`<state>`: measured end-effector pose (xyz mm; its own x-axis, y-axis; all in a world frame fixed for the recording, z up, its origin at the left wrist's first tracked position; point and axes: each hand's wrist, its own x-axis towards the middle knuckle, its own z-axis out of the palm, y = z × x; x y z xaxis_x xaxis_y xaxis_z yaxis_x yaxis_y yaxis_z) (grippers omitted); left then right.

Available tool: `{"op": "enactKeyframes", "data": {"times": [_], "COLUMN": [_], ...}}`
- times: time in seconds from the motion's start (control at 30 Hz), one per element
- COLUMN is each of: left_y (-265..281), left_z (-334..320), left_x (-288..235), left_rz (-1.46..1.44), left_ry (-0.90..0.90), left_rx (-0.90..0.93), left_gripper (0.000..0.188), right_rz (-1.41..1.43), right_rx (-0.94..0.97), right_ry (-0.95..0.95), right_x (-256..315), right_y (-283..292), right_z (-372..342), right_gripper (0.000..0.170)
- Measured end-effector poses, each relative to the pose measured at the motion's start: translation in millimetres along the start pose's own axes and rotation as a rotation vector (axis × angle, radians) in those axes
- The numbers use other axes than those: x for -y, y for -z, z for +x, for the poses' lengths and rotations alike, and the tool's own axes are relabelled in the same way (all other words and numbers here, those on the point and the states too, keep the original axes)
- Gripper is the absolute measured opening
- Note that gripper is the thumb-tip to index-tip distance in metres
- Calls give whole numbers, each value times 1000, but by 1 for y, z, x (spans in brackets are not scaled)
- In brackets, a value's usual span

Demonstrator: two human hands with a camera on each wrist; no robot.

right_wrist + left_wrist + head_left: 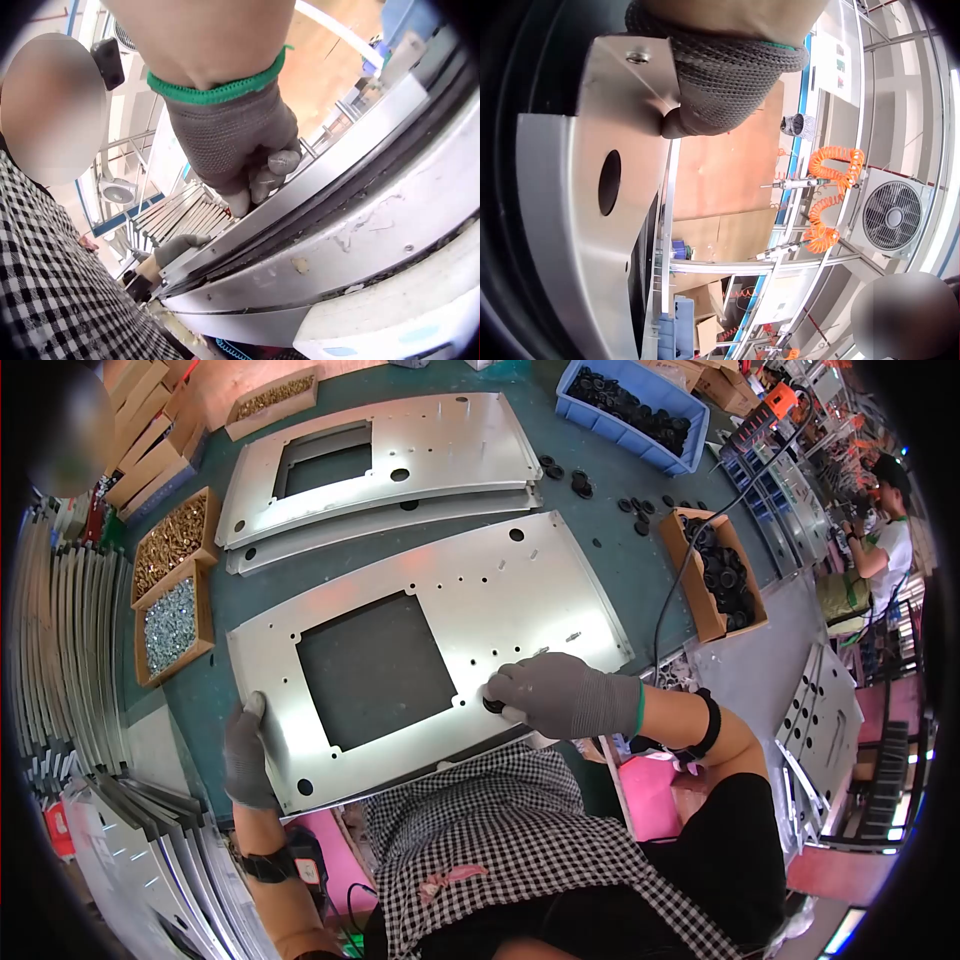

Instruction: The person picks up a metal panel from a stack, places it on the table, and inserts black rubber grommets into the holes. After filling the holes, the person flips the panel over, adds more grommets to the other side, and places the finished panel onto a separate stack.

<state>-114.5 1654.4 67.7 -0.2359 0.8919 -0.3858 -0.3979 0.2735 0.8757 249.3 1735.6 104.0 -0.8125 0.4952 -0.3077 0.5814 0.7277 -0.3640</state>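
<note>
A silver metal panel with a square cutout and several holes lies on the green table, near the person's body. The gloved left hand grips its left edge, thumb on the top face and other fingers hidden below. In the left wrist view that glove sits over the panel's corner. The gloved right hand is low over the panel, right of the cutout, its fingertips at a black round rubber grommet. In the right wrist view the right hand's fingers are curled; the grommet is hidden there.
Behind lie stacked panels. A blue bin and a cardboard box hold black grommets, with several loose grommets between. Boxes of brass-coloured and silver fasteners stand left. A black cable crosses at right.
</note>
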Motion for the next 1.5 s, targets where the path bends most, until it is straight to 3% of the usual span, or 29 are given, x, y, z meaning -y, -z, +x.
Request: {"op": "enactKeyframes", "data": {"times": [0.1, 0.3, 0.33, 0.43, 0.5, 0.67, 0.7, 0.73, 0.77, 0.83, 0.9, 1.0, 1.1, 1.2, 1.3, 1.4, 1.5], "left_y": [-1, 2, 3, -10, -18, -16, -16, -16, -17, -18, -10, -6, -4, -14, -17, -10, -6], "left_z": [1, -2, 0, -6, -7, -7, -7, -9, -10, -10, -8, -5, -7, -10, -12, -9, -8], "left_x": [0, 0, 1, -2, -7, -8, -7, -7, -7, -11, -9, -6, -8, -14, -16, -14, -13], "left_rz": [41, 112, 132, 74, 65, 82, 88, 94, 103, 118, 88, 96, 53, 40, 60, 92, 110], "left_ry": [-31, -69, -62, -62, -66, -76, -82, -84, -65, -41, -44, -62, -46, -39, -37, -28, -21], "left_rx": [-23, -18, -11, -10, 22, 53, 47, 37, 28, 4, 28, 6, 55, 35, 10, 37, 43], "left_gripper": [42, 40, 40, 41, 42, 44, 45, 45, 45, 44, 43, 46, 45, 46, 47, 48, 49], "right_rz": [-68, 148, 229, 116, 28, 158, 233, 213, 66, -57, 26, -6, 14, 472, 511, 601, 546], "right_rx": [235, 356, 278, 226, 288, -55, -294, -486, -662, -773, -703, -537, -596, -648, -501, -424, -400], "right_ry": [-60, -111, -71, -123, -191, -81, -143, -330, -457, -750, -968, -1009, -884, -546, -352, -409, -348], "right_x": [5, -18, -26, -17, -6, -38, -75, -96, -127, -174, -208, -220, -211, -189, -149, -140, -147], "right_y": [25, 57, 52, 45, 46, 59, 53, 69, 76, 86, 87, 87, 87, 87, 81, 71, 68], "right_z": [17, 39, 40, 44, 45, 21, 28, 28, 31, 35, 40, 45, 36, 19, 18, 32, 43], "right_gripper": [24, 30, 24, 24, 23, 18, 18, 17, 19, 24, 30, 31, 30, 27, 26, 25, 24]}}
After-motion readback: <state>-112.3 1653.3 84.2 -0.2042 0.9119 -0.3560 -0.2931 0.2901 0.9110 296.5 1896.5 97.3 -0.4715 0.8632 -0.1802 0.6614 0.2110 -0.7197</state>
